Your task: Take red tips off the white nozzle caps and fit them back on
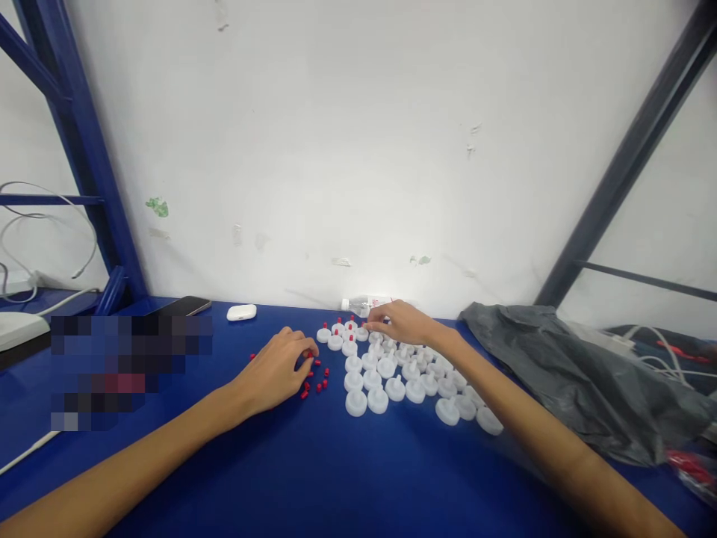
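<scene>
My left hand (280, 370) is low over a loose scatter of small red caps (319, 387), thumb and fingertips curled together around one of them. Farther right, my right hand (404, 323) reaches over the back of a group of white round plastic lids with narrow spouts (386, 367). Its fingertips pinch at a red cap (364, 325) on top of one lid. Several lids at the back left, such as this white lid (334, 342), carry red caps on their spouts. The lids nearer the front have bare spouts. My right hand and forearm hide part of the group.
Against the wall lies a clear bottle (358, 305). A white earbud case (241, 312) and a phone (187, 307) are at the back left of the blue table (314, 478). Grey plastic sheeting (582, 381) covers the right side. Blue frame posts (92, 149) stand left.
</scene>
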`<state>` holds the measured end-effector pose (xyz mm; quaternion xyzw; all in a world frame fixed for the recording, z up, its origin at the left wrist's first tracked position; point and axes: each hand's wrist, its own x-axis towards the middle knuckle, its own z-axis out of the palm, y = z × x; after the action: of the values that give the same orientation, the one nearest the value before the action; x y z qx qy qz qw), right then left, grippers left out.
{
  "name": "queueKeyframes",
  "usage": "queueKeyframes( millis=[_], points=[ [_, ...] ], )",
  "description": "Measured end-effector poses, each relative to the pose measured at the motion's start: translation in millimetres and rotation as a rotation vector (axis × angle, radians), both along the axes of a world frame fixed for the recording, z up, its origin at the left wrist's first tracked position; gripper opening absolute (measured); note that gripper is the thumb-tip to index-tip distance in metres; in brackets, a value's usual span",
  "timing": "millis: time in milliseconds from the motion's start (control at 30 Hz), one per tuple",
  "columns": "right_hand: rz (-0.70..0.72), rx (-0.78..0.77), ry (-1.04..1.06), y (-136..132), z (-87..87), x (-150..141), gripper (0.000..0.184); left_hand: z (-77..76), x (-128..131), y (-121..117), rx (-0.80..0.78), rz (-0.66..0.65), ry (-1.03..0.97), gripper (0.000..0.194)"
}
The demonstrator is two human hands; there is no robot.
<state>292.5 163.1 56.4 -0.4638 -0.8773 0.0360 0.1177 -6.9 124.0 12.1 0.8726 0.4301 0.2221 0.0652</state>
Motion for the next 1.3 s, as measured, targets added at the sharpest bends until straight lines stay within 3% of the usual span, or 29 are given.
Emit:
queueKeyframes(
  millis=[233,400,500,667,800,900,1000,1300],
  points=[
    [0.083,0.001,0.012,-7,-4.4,-7,0.052,-2.1,0,1,0.0,-0.004,-0.024,0.025],
    [0.057,0.156,0.12,-18,11.2,-19,0.026,8.3,1,-6,0.024,0.012,-0.118,0.03],
    [0.134,0.171,0.127,-37,18.5,-40,0.015,12.1,1,-10,0.048,0.014,-0.228,0.026],
    [0.308,0.187,0.086,-71,21.8,-76,0.029,11.3,2,-12,0.246,-0.073,-0.112,0.024],
    [0.339,0.205,0.099,-78,23.9,-81,0.03,13.3,2,-15,0.372,-0.185,-0.021,0.031],
    [0.371,0.135,0.12,-72,24.1,-77,0.028,15.2,4,-19,0.251,-0.236,-0.108,0.033],
    [0.396,0.141,0.104,-66,23.4,-74,0.023,14.1,7,-19,0.033,-0.165,-0.292,0.037],
    [0.402,0.436,0.02,-54,15.9,-78,0.005,17.3,21,-22,-0.217,-0.016,-0.633,0.045]
  ],
)
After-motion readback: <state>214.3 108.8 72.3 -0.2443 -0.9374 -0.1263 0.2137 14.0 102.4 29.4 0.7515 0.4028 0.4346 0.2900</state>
